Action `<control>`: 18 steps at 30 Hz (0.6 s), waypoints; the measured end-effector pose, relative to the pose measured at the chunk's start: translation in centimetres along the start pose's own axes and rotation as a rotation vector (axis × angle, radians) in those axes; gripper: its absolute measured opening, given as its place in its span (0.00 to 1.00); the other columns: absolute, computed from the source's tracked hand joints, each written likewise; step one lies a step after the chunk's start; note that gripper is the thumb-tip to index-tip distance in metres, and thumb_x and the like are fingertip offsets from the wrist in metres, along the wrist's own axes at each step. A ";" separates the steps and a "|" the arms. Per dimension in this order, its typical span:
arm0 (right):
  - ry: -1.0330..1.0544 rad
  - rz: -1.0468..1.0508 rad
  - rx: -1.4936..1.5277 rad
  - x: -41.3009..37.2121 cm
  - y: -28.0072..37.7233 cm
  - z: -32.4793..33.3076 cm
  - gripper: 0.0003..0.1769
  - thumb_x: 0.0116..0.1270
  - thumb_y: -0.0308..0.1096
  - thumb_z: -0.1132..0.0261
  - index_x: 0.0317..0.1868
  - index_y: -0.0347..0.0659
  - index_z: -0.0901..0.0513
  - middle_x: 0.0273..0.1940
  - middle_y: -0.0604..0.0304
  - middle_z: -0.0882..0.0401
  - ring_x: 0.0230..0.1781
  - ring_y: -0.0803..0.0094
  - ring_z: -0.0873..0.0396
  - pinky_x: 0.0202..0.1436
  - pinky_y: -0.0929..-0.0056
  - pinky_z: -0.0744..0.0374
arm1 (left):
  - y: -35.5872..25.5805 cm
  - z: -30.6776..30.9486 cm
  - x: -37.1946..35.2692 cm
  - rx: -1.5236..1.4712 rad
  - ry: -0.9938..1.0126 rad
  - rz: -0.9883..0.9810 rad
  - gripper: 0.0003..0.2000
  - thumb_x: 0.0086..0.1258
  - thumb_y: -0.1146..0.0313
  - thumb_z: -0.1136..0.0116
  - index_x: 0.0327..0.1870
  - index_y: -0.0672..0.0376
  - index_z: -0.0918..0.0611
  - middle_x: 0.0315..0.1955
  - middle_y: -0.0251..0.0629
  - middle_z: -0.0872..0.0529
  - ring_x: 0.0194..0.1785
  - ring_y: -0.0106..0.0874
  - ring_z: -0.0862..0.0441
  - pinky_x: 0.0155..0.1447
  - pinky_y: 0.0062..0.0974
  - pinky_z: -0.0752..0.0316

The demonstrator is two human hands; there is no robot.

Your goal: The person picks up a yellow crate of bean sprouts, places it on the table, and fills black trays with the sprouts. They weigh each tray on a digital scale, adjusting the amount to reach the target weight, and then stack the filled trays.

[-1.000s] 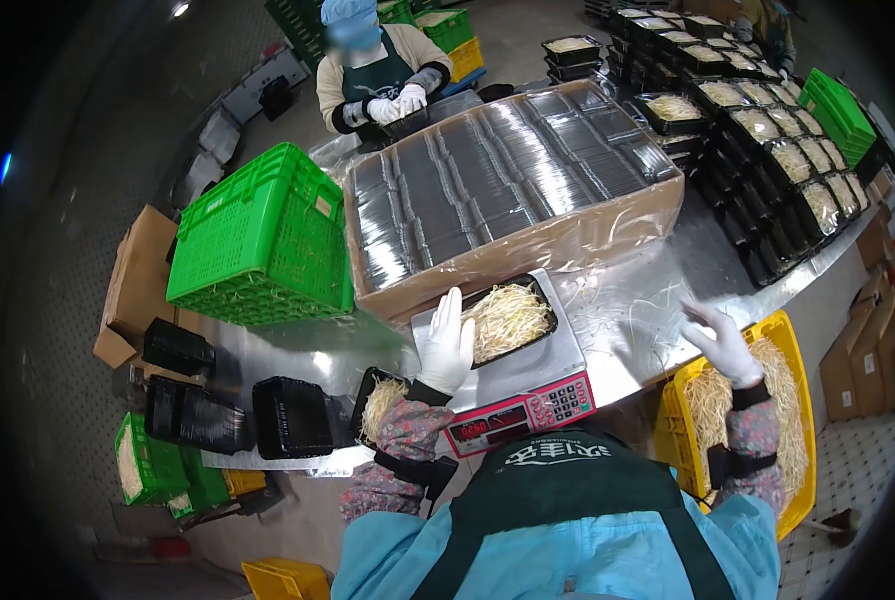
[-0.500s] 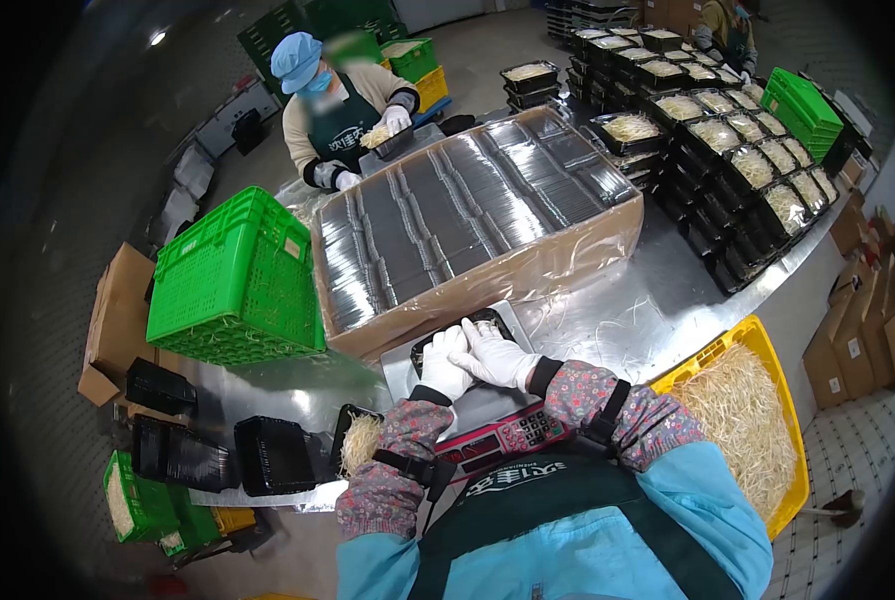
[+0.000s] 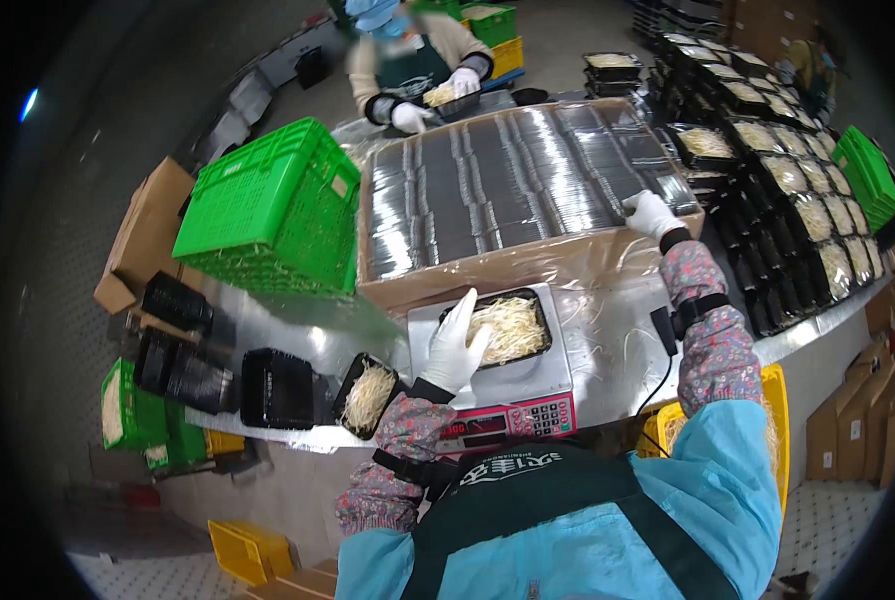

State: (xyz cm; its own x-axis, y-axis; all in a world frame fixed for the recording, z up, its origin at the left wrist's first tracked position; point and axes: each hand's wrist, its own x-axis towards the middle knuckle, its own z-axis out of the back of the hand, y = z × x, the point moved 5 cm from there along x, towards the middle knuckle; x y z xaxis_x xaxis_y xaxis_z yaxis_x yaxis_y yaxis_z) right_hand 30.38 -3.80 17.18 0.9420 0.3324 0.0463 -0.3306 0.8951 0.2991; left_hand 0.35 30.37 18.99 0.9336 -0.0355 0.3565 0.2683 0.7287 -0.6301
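1. Since half a second ago, the right hand (image 3: 650, 213) has left the tray and reached out to 1 o'clock, onto the clear lids (image 3: 527, 170) at the right edge of the carton (image 3: 507, 268).
2. Its fingers curl down on the lids; whether they grip one, I cannot tell.
3. The left hand (image 3: 454, 345) lies wide, fingers spread, on the left rim of the black tray of sprouts (image 3: 515, 328).
4. That tray sits on the scale (image 3: 512, 385) on the table (image 3: 617, 320), at 12 o'clock.
5. A second sprout tray (image 3: 367, 395) stands at 9 o'clock of the scale.

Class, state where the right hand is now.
Head view, upper right: the right hand rests on the lids at the cardboard box's right corner, beside the stacked sprout trays.
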 end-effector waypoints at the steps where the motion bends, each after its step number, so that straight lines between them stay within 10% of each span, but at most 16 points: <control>1: 0.075 0.003 -0.015 0.8 -0.3 -0.3 0.24 0.53 0.33 0.34 0.53 0.45 0.14 0.51 0.43 0.18 0.55 0.50 0.20 0.65 0.61 0.24 | 0.2 0.8 -0.5 -0.076 -0.056 0.028 0.30 0.69 0.69 0.41 0.72 0.65 0.35 0.63 0.55 0.25 0.67 0.45 0.27 0.70 0.36 0.34; 7: -0.155 0.091 -0.229 -0.6 1.3 0.8 0.25 0.46 0.31 0.23 0.48 0.43 0.16 0.46 0.52 0.21 0.52 0.54 0.23 0.58 0.61 0.22 | 3.8 3.3 -4.9 -0.339 -0.215 0.271 0.24 0.73 0.74 0.46 0.69 0.67 0.31 0.62 0.50 0.22 0.67 0.39 0.25 0.69 0.30 0.32; 14: -0.292 0.300 -0.141 -3.0 0.6 4.0 0.18 0.63 0.39 0.33 0.53 0.47 0.14 0.47 0.52 0.15 0.48 0.53 0.19 0.51 0.60 0.21 | 1.9 4.2 -6.7 -0.382 -0.206 0.394 0.28 0.67 0.69 0.36 0.67 0.66 0.28 0.61 0.51 0.22 0.67 0.41 0.27 0.70 0.31 0.34; 18: -0.531 0.482 -0.252 -6.8 6.4 10.3 0.15 0.58 0.35 0.31 0.48 0.49 0.13 0.36 0.60 0.22 0.40 0.59 0.23 0.41 0.62 0.23 | -0.7 2.5 -3.8 0.189 -0.076 0.004 0.32 0.62 0.62 0.30 0.66 0.66 0.27 0.58 0.56 0.22 0.63 0.46 0.24 0.69 0.37 0.33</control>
State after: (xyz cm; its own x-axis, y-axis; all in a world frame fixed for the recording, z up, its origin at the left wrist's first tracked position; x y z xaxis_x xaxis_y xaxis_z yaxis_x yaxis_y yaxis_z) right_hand 22.47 -3.35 28.59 0.5700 0.5734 0.5884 -0.6558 0.7490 -0.0946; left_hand -3.94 31.69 19.76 0.9122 0.0144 0.4096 0.2082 0.8446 -0.4933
